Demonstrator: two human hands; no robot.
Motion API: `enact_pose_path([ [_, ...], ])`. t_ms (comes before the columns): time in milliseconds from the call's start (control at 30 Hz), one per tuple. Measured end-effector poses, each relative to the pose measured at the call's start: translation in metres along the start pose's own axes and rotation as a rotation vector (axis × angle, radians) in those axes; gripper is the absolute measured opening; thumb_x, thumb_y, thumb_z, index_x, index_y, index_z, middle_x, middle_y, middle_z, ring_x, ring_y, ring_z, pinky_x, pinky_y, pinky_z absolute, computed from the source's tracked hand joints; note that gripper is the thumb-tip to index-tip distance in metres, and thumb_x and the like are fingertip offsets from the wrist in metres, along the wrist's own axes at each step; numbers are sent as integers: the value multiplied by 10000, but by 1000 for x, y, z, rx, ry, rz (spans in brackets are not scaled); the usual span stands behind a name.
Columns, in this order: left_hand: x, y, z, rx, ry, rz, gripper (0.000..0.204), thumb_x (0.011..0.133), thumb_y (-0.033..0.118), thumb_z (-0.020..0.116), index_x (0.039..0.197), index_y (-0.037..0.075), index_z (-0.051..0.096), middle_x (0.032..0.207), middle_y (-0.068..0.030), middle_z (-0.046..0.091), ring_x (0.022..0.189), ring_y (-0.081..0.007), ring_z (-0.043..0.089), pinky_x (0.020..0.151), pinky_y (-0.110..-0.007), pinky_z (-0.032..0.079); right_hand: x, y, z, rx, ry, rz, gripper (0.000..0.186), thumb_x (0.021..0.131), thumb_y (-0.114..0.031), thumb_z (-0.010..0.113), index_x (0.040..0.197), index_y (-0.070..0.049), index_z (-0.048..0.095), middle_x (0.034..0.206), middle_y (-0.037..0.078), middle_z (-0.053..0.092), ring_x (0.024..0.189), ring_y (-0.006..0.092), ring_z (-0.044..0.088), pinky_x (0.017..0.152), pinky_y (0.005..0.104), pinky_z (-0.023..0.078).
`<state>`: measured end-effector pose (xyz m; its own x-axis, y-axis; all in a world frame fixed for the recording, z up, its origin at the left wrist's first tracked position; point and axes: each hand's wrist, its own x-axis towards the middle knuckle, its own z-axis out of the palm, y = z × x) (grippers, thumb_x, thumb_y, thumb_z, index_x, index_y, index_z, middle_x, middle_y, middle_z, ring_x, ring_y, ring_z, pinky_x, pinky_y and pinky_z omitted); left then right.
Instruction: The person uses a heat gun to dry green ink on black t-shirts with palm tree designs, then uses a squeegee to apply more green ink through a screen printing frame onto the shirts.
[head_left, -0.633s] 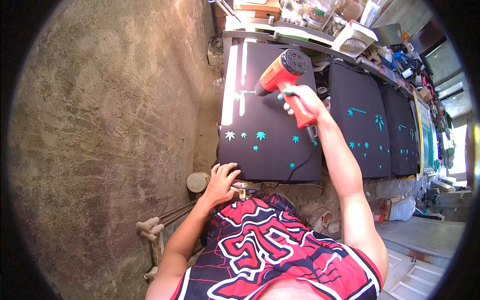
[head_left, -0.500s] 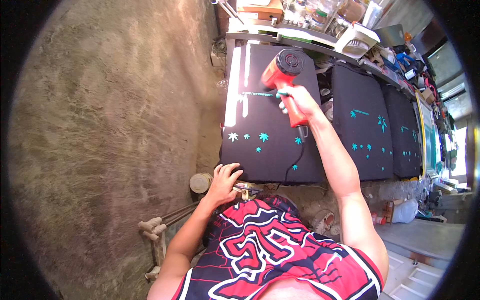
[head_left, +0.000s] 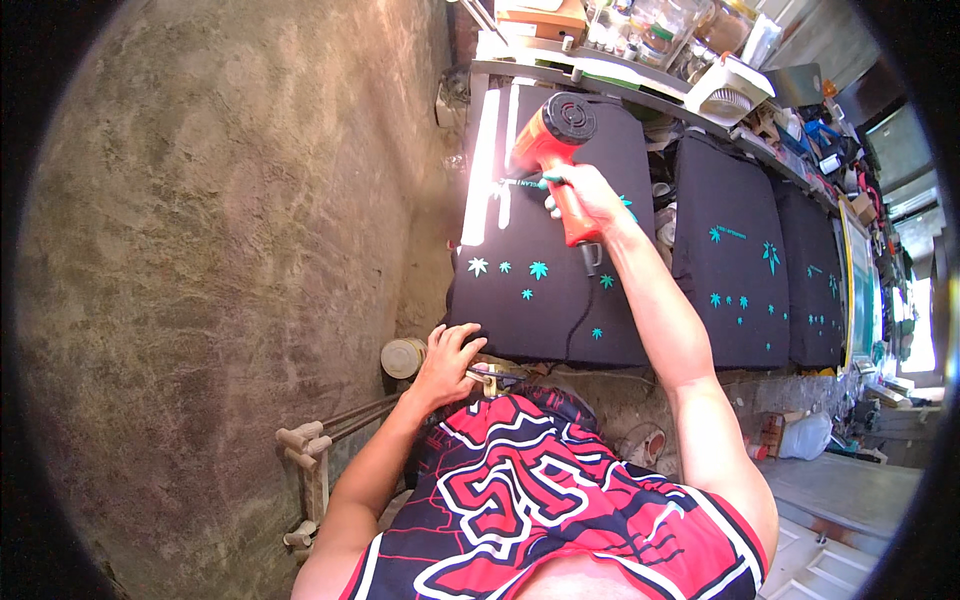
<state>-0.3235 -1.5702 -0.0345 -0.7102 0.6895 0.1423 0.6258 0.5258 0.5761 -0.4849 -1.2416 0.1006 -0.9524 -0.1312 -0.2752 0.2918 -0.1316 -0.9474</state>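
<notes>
Now, your right grip (head_left: 587, 192) is wrapped around the handle of the red heat gun (head_left: 545, 138), above the black cloth (head_left: 545, 225). Barrel slants leftward; handle runs back toward you. Left grip (head_left: 443, 366) lies farther off, by the near-left corner; can't tell whether it holds anything.

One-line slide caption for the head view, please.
Right hand holds a red heat gun over a black panel with teal leaf prints, left hand by the panel's near left corner.
</notes>
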Motion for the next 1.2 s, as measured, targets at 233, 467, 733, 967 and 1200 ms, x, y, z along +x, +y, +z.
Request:
enact_pose_path([
  [233,-1,-2,-2,1,-16,12,444,910,306,665,1270,50,628,1415,-155,521,1351,-338,460,1157,-578,279,-5,3,-2,53,-3,105,303,925,-242,669,1052,32,650,848,94,668,667,159,660,557,287,553],
  [467,-6,-4,-4,5,-21,30,449,914,310,653,1282,55,624,1422,-157,517,1354,-337,458,1164,-577,271,-14,0,3,98,-52,92,297,931,-244,641,1068,20,624,864,92,648,666,154,645,544,278,543],
  [733,-8,-7,-5,8,-27,61,439,931,320,631,1276,49,625,1403,-155,529,1335,-338,469,1162,-573,268,-17,0,4,68,-40,109,328,903,-217,658,1094,47,618,844,83,641,676,155,651,560,277,550],
  [967,-15,-12,-9,0,-25,71,432,907,273,634,1282,60,608,1409,-165,521,1340,-351,458,1160,-568,268,-17,3,10,22,37,59,322,900,-192,649,1106,52,612,900,98,638,670,156,643,544,287,542],
  [1200,-20,-13,-8,3,-18,69,425,905,279,641,1267,57,628,1392,-150,536,1326,-329,472,1160,-551,275,-16,7,15,40,51,27,308,904,-213,654,1082,38,632,868,82,642,671,151,648,553,284,546],
])
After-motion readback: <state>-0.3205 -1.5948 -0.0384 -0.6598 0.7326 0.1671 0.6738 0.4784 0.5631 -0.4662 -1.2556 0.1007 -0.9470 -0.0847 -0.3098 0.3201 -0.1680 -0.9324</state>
